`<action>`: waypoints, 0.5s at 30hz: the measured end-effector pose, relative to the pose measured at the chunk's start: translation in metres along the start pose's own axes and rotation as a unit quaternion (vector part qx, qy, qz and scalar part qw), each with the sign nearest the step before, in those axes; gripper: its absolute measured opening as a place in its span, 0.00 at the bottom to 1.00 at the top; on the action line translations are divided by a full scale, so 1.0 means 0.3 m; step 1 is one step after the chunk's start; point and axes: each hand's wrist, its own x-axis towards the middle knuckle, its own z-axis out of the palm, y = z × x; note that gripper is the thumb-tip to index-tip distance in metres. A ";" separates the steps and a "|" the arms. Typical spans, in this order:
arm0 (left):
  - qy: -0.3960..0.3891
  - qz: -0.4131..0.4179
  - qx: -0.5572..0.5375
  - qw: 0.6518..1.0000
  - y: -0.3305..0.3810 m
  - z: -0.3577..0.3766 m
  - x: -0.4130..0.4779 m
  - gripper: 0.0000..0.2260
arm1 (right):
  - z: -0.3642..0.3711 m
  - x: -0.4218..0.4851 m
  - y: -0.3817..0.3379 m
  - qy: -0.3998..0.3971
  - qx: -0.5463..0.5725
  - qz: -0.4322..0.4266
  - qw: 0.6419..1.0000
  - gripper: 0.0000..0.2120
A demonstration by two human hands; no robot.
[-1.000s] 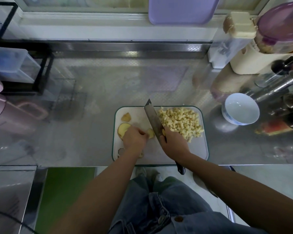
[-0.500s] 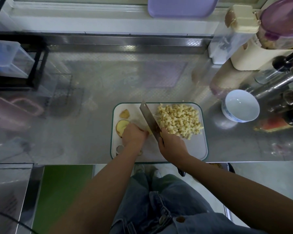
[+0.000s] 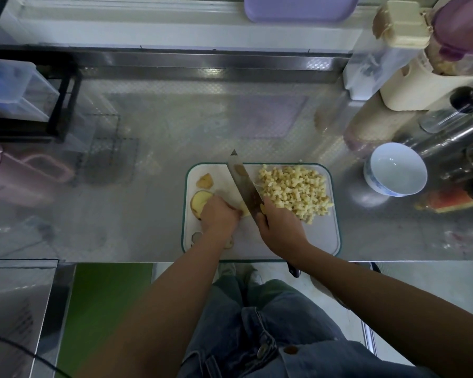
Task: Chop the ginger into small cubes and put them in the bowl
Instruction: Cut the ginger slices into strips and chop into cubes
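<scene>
A white cutting board (image 3: 320, 241) with a green rim lies at the counter's front edge. A heap of small ginger cubes (image 3: 295, 189) covers its right half. My right hand (image 3: 279, 227) grips the handle of a cleaver (image 3: 242, 184), whose blade slants across the board's middle. Just left of the blade, my left hand (image 3: 220, 216) holds down a pale ginger piece (image 3: 243, 211) with curled fingers. A ginger slice (image 3: 200, 201) and a peel scrap (image 3: 204, 181) lie at the board's left. An empty white bowl (image 3: 395, 170) stands on the counter right of the board.
Bottles and a steel flask (image 3: 448, 132) crowd the right side behind the bowl, with cream and purple containers (image 3: 410, 64) further back. A pink jug (image 3: 17, 170) and a black rack (image 3: 58, 105) with a clear box stand at the left. More peel scraps (image 3: 195, 237) lie near the board's front left.
The cleaver blade has shifted slightly on the board beside my left hand, which still holds the ginger piece. The camera view has moved a little.
</scene>
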 end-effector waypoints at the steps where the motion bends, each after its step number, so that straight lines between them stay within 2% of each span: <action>1: 0.001 -0.001 0.001 1.000 -0.001 0.002 0.002 0.12 | -0.001 -0.005 0.001 -0.002 -0.005 -0.006 1.000 0.11; 15: 0.000 -0.002 0.018 1.000 -0.004 0.009 0.026 0.10 | 0.036 0.017 -0.026 -0.018 -0.014 0.012 1.000 0.07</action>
